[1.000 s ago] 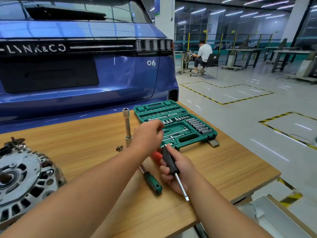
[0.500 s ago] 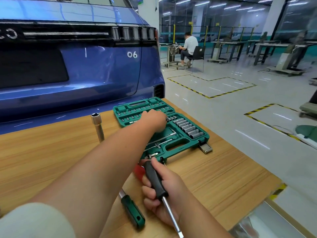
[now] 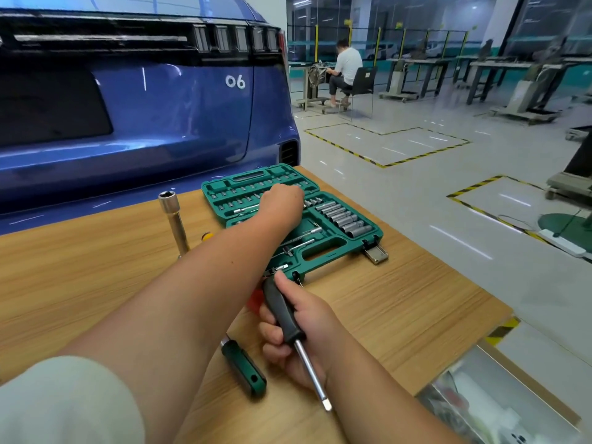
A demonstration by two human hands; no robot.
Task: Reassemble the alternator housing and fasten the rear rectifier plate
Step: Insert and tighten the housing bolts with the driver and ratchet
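Note:
An open green socket set case (image 3: 342,248) lies at the far right of the wooden table. My left hand (image 3: 282,203) reaches over its rows of small sockets, knuckles toward me; its fingertips are hidden. My right hand (image 3: 298,331) grips the black handle of a driver (image 3: 283,312), whose bare steel shaft points back toward me. The alternator is out of view.
A tall steel socket wrench (image 3: 174,221) stands upright left of the case. A green-handled screwdriver (image 3: 245,368) lies on the table (image 3: 400,309) by my right hand. A blue car (image 3: 144,107) rises behind the table. The table edge runs on the right.
My left hand moved forward from the table onto the socket rows in the case. The view shifted right, so the alternator left the frame. My right hand kept its hold on the driver.

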